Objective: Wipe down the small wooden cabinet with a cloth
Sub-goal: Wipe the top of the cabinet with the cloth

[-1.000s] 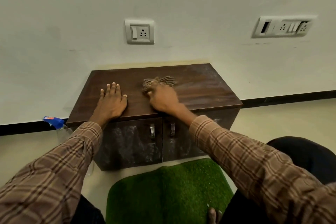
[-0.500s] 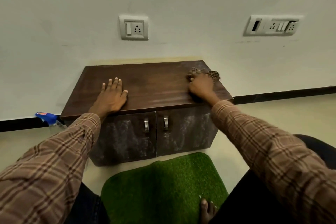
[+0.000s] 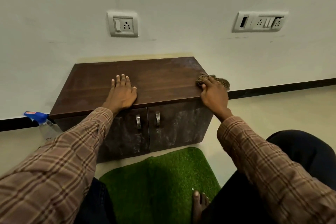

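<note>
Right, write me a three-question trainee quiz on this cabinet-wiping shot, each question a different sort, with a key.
1. True or false: the left hand lies flat on the cabinet top.
2. Multiple choice: where is the cloth? A) over the top's right edge, under the right hand; B) on the green mat; C) hung on a door handle.
3. Fill in: the spray bottle stands on the floor to the cabinet's ____.

Key: 1 true; 2 A; 3 left.
</note>
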